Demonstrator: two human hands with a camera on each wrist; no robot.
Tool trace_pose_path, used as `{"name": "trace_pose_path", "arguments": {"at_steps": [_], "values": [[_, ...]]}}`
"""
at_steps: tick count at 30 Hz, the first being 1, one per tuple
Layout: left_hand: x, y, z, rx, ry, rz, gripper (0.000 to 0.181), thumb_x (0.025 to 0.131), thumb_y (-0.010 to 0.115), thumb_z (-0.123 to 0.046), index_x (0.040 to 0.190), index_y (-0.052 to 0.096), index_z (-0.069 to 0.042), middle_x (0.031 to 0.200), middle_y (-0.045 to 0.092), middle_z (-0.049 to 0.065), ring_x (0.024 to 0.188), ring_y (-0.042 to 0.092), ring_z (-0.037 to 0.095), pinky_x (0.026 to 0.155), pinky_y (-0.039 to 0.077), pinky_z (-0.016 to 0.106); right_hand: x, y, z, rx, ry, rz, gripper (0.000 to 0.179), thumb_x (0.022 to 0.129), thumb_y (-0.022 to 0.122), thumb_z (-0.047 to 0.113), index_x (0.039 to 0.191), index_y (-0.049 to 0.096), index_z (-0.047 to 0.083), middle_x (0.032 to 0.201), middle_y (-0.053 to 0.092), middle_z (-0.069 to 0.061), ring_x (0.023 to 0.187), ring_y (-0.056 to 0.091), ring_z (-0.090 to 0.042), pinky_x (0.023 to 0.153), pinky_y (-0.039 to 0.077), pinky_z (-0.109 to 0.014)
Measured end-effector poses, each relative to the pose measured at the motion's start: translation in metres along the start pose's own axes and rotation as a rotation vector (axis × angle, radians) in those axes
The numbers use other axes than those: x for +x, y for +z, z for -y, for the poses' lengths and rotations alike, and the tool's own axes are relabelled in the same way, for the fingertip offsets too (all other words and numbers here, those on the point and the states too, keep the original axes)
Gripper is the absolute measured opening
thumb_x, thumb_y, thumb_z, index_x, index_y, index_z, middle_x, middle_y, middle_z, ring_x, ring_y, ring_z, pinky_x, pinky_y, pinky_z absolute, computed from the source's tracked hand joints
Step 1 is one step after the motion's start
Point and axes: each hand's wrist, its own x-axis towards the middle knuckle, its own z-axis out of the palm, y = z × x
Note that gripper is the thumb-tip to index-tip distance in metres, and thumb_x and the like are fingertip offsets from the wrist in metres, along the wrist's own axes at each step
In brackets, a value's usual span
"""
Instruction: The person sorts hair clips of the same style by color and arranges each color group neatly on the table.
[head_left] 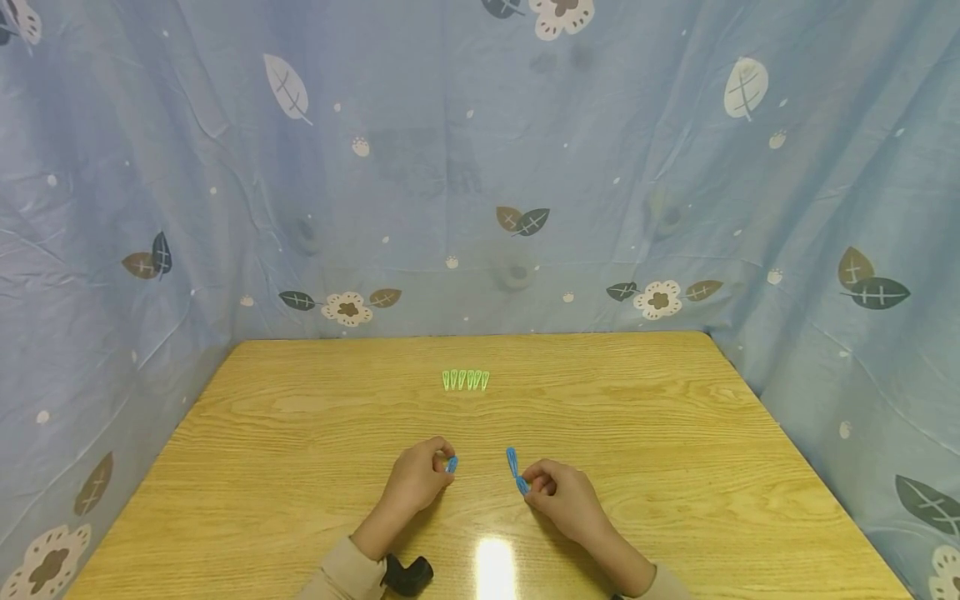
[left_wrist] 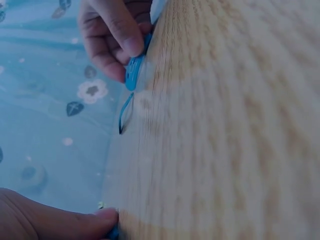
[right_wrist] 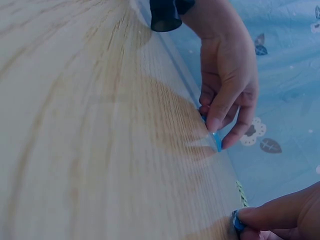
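My left hand (head_left: 415,479) is just above the wooden table, pinching a blue snap hair clip (head_left: 452,464) between thumb and fingers. To its right, my right hand (head_left: 567,502) pinches a second blue hair clip (head_left: 522,485) by its sides, low over the tabletop. Just beyond that one lies a third blue hair clip (head_left: 512,461), its near end close to the pinched clip; in the left wrist view, this loose clip (left_wrist: 125,114) rests on the wood. Fingers partly cover both held clips. Further back, several green hair clips (head_left: 466,380) lie side by side in a row.
The wood-grain table (head_left: 300,433) runs back to a blue patterned curtain (head_left: 442,167), which also hangs at both sides. A black wrist device (head_left: 407,575) sits by the left sleeve. Light glares off the table's near middle.
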Motion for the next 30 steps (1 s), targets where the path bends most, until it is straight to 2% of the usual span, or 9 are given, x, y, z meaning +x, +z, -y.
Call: {"name": "trace_pose_path", "arguments": {"at_steps": [4,10,18,22,25,27,30], "values": [[0.002,-0.002,0.003,-0.031,-0.008,0.012,0.021,0.082,0.069,-0.002,0.102,0.065,-0.001,0.064,0.052,-0.002,0.049,0.04,0.006,0.046,0.034,0.017,0.0,0.0,-0.001,0.028,0.003,-0.003,0.015,0.081,0.07,0.003,0.096,0.067,0.0,0.075,0.06,0.003,0.062,0.052,-0.003,0.053,0.046,-0.016],[0.002,-0.006,0.005,-0.119,-0.042,0.066,0.023,0.085,0.066,-0.002,0.108,0.063,0.001,0.063,0.049,-0.001,0.046,0.036,0.008,0.042,0.029,0.014,0.002,-0.001,-0.008,0.055,0.04,0.011,0.016,0.083,0.069,0.004,0.098,0.067,0.001,0.078,0.06,0.001,0.063,0.053,-0.004,0.055,0.047,-0.016],[0.004,-0.01,0.007,-0.196,-0.066,0.106,0.026,0.09,0.06,-0.004,0.115,0.061,0.0,0.067,0.049,0.0,0.049,0.038,0.009,0.044,0.031,0.015,0.002,-0.003,-0.011,0.159,0.076,0.044,0.018,0.085,0.067,0.005,0.101,0.065,-0.002,0.082,0.059,-0.003,0.066,0.054,-0.007,0.058,0.048,-0.015],[0.008,-0.011,0.009,-0.274,-0.072,0.126,0.027,0.091,0.058,-0.005,0.118,0.059,0.0,0.078,0.055,0.003,0.06,0.049,0.011,0.05,0.043,0.018,0.003,-0.004,-0.013,0.251,0.098,0.054,0.021,0.085,0.067,0.005,0.103,0.064,-0.004,0.084,0.059,-0.006,0.068,0.054,-0.009,0.058,0.047,-0.015],[0.01,-0.01,0.012,-0.335,-0.078,0.146,0.026,0.091,0.058,-0.005,0.116,0.058,0.001,0.089,0.056,0.007,0.074,0.055,0.015,0.063,0.054,0.025,0.003,-0.005,-0.013,0.303,0.11,0.057,0.023,0.085,0.067,0.004,0.105,0.062,-0.007,0.083,0.058,-0.007,0.066,0.053,-0.008,0.056,0.046,-0.014],[0.012,-0.009,0.014,-0.361,-0.078,0.155,0.024,0.091,0.058,-0.004,0.115,0.058,0.002,0.092,0.056,0.008,0.078,0.055,0.016,0.069,0.056,0.027,0.003,-0.005,-0.012,0.324,0.115,0.061,0.024,0.085,0.066,0.003,0.106,0.061,-0.008,0.083,0.057,-0.007,0.065,0.052,-0.007,0.055,0.045,-0.012],[0.013,-0.009,0.017,-0.374,-0.076,0.16,0.023,0.091,0.057,-0.003,0.114,0.058,0.003,0.091,0.054,0.007,0.077,0.054,0.016,0.069,0.056,0.027,0.002,-0.005,-0.011,0.353,0.12,0.064,0.025,0.085,0.065,0.002,0.107,0.06,-0.009,0.082,0.057,-0.007,0.063,0.051,-0.006,0.052,0.042,-0.012]]}}
